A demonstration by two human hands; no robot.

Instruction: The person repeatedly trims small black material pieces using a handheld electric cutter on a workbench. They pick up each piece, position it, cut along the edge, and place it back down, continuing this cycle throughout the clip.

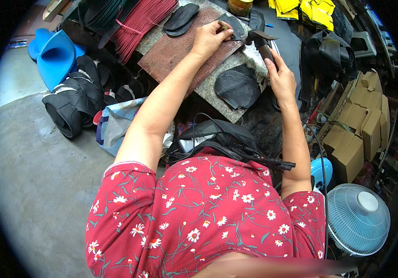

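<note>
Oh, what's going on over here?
A person in a red floral top is working bare-handed over a speckled grey slab. The right hand holds a hammer, its head close to the left hand. The left hand pinches a small object, too hidden to identify. Whether the hammer touches anything is unclear. Black textured cutouts lie on the slab.

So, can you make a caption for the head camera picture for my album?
The right hand grips a hammer near the left hand, with black pieces lying on a speckled slab.
</note>
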